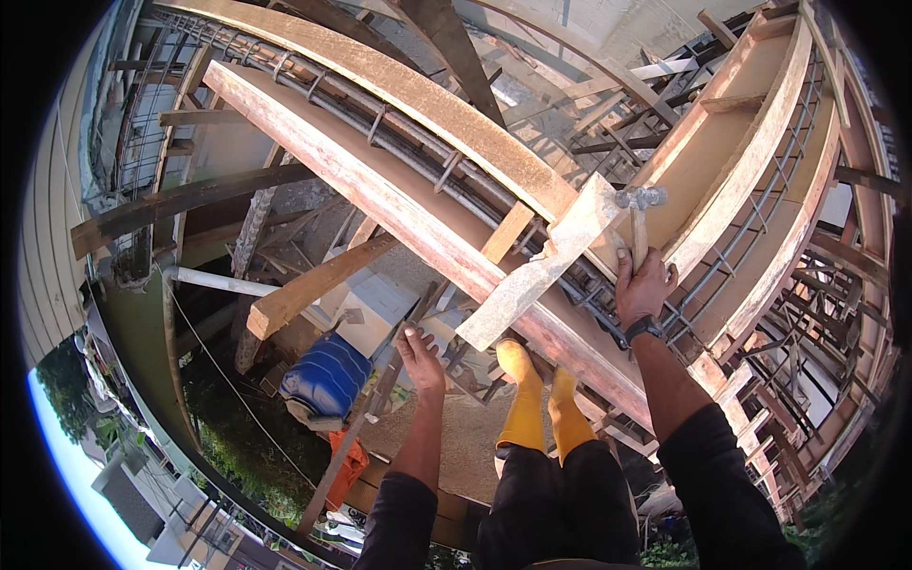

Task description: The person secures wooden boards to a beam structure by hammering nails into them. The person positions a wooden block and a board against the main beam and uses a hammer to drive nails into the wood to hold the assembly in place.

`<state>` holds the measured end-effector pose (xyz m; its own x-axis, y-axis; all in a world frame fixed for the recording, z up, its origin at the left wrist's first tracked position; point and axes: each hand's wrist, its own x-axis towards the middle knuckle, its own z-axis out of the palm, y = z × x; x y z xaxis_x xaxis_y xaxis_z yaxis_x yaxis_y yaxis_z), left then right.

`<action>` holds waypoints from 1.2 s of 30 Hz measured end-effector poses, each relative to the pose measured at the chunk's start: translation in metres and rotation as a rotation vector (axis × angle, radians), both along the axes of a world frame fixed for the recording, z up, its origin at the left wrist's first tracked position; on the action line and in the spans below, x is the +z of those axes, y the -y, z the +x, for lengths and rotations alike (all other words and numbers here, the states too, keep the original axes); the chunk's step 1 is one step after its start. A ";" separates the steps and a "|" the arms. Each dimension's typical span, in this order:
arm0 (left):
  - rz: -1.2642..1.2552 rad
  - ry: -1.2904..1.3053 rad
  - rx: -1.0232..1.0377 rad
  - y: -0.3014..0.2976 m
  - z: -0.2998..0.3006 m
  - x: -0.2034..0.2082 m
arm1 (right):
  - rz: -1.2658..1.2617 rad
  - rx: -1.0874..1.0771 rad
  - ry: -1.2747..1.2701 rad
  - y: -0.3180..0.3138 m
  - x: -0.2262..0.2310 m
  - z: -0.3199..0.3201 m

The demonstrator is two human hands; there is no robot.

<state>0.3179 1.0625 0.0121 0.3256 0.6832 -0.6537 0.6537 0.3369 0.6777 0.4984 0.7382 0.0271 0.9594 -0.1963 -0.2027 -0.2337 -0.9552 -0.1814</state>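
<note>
Outdoors, amid timber formwork, a long trough is stretching diagonally across the view, its near side plank (pixel 351 179) showing a reddish face and its far side plank (pixel 408 90) a yellowish one. A rebar cage (pixel 408 155) is running between them, and a second cage (pixel 746 233) is lying in the formwork at the right. One pale board (pixel 541 274) is resting across the trough, beside one short wooden crosspiece (pixel 508 233). The right hand (pixel 646 290) is holding one hammer (pixel 639 226), its fingers wrapping the handle; the hammer's head is sitting just beyond the board's far end. The left hand (pixel 419 357) is hovering on the near side, apart from the board, its fingers bending toward the thumb; whether they are pinching anything, I cannot tell. Two yellow boots (pixel 521 399) are showing below the board, while one blue container (pixel 328 375) and one white pipe (pixel 223 282) are lying toward the left.
</note>
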 end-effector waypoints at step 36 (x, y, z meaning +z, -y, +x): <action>0.345 -0.757 -0.582 0.138 -0.342 0.294 | -0.049 0.032 0.100 -0.010 -0.017 0.004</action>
<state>-0.0245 0.9243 0.3058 0.2498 0.7412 -0.6231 0.9518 -0.3062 0.0174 0.5024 0.7484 0.0102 0.9802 -0.1729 -0.0962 -0.1864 -0.9702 -0.1549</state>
